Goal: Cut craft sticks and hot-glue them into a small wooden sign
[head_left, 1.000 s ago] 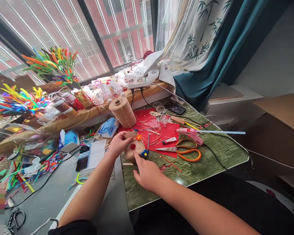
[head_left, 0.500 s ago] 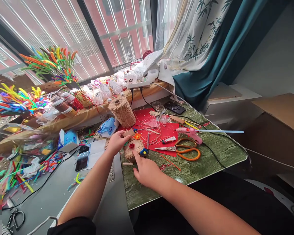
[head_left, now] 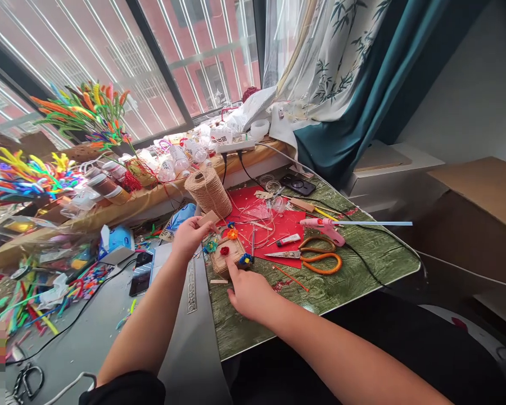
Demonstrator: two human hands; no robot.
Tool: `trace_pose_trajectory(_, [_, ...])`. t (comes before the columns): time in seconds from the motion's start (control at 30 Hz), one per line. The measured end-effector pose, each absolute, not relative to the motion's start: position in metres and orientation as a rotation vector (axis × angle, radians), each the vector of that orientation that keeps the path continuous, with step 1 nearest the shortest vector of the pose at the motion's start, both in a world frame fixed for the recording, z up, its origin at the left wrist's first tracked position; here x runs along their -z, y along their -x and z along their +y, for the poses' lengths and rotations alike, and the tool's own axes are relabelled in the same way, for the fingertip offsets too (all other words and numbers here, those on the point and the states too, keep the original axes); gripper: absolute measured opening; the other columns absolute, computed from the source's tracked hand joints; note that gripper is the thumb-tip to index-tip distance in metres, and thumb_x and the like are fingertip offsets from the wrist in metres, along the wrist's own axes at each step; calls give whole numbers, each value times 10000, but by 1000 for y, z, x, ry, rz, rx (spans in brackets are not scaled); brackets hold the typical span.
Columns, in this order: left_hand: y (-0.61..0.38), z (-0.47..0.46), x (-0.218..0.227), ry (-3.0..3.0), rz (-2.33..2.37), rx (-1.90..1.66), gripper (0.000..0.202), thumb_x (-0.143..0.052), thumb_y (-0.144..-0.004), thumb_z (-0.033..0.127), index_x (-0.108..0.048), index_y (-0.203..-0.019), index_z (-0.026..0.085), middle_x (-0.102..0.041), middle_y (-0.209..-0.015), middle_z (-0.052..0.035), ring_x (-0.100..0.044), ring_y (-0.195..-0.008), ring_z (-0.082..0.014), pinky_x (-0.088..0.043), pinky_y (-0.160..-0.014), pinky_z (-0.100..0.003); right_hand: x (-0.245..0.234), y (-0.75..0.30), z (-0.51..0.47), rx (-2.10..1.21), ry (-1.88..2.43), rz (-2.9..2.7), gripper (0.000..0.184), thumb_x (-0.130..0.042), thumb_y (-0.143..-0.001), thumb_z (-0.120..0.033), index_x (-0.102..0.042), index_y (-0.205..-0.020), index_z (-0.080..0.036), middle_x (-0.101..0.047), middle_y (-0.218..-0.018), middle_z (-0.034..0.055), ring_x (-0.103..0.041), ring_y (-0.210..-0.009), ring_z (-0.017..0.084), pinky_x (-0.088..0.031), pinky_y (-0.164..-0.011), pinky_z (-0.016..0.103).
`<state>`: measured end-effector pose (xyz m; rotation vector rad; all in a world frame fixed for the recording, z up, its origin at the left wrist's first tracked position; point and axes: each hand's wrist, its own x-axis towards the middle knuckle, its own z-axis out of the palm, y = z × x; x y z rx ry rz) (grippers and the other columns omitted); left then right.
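Note:
My left hand (head_left: 188,239) is closed on a small piece of cardboard (head_left: 208,218), held above the far left edge of a square, twine-wrapped piece (head_left: 217,260). Small flowers decorate that piece: a red flower (head_left: 225,251) in the middle, and an orange flower (head_left: 232,232), a teal flower (head_left: 211,246) and a blue flower (head_left: 245,259) toward its edges. My right hand (head_left: 249,289) has its index finger stretched out, the tip at the near side of the twine-wrapped piece below the red flower. Its other fingers are curled and partly hidden; I see nothing held.
Scissors with orange handles (head_left: 320,261), a pink glue gun (head_left: 331,229) and a small white tube (head_left: 288,240) lie to the right, partly on red paper (head_left: 293,222). A twine spool (head_left: 211,194) stands behind. Pipe cleaners (head_left: 88,112) and a phone (head_left: 141,274) are at left.
My left hand has moved left and away from the twine-wrapped piece, carrying the cardboard, and the teal flower shows more fully. My right index finger stays at the piece.

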<state>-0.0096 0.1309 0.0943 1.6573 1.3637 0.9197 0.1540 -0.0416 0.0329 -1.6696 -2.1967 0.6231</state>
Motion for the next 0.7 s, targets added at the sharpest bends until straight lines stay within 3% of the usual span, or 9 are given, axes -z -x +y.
trace_pose_trajectory(0.13, [13,116,-117,-1608,1344,-1136,549,-824,-751,551,-636,-1108,179,-761,-955,-41,-722,-798,-180,-537,-677,-247,-28,-163,-48,-691,1492,-2088,788,-568,-976,-320,-228,-1659,-125,-754,-1139,157,-729,-925,299,-537,-762,368])
trace_pose_trajectory(0.2, [11,90,-123,-1572,1255,-1129,621,-883,-712,502,-601,-1175,199,-757,-969,-37,-727,-797,-182,-551,-683,-254,-22,-175,-61,-699,1284,-2004,663,-541,-996,-306,-341,-1605,-138,-751,-1105,123,-707,-937,264,-531,-818,359])
trace_pose_trajectory(0.23, [9,73,-123,-1568,1194,-1081,621,-898,-715,466,-587,-1189,211,-751,-980,-36,-733,-827,-187,-564,-713,-263,-20,-182,-70,-696,1178,-1954,546,-530,-1004,-298,-454,-1526,-155,-749,-1047,99,-694,-916,242,-525,-838,351])
trace_pose_trajectory(0.3, [4,33,-116,-1596,1106,-896,585,-877,-777,415,-552,-1230,238,-738,-1021,-38,-739,-879,-199,-580,-763,-293,-14,-198,-91,-739,1048,-1838,215,-518,-1031,-298,-678,-1140,-206,-713,-881,49,-653,-807,192,-507,-807,320])
trace_pose_trajectory(0.37, [-4,-5,-99,-1640,1028,-638,524,-822,-850,394,-528,-1259,250,-716,-1049,-42,-722,-902,-196,-574,-788,-309,-9,-213,-111,-838,1095,-1616,226,-596,-1021,-372,-655,-869,-215,-638,-759,11,-584,-696,156,-483,-725,299])
trace_pose_trajectory(0.4, [-9,-21,-88,-1652,1013,-531,459,-798,-871,396,-537,-1217,243,-700,-1003,-29,-698,-852,-180,-557,-756,-297,-6,-219,-119,-939,1131,-1495,241,-631,-1009,-410,-649,-866,-217,-628,-759,6,-578,-699,153,-482,-704,290])
trace_pose_trajectory(0.53, [-30,-49,-37,-1613,963,-365,346,-757,-886,369,-466,-1017,232,-601,-837,46,-598,-730,-129,-455,-652,-238,4,-228,-133,-1393,1113,-1015,372,-680,-970,-537,-647,-1181,-232,-680,-1015,44,-654,-865,176,-541,-734,289])
trace_pose_trajectory(0.6, [-37,-49,-22,-1640,963,-335,328,-737,-893,353,-458,-1017,234,-568,-814,61,-557,-696,-117,-414,-611,-223,8,-227,-131,-1468,1130,-924,360,-705,-951,-545,-662,-1118,-229,-671,-979,28,-647,-838,164,-547,-718,278])
trace_pose_trajectory(0.7, [-38,-42,-16,-1727,988,-315,330,-745,-883,353,-507,-1076,230,-615,-882,37,-593,-748,-134,-463,-649,-240,9,-227,-123,-1499,1205,-873,342,-747,-918,-530,-658,-1021,-217,-648,-870,-4,-626,-754,140,-552,-676,263])
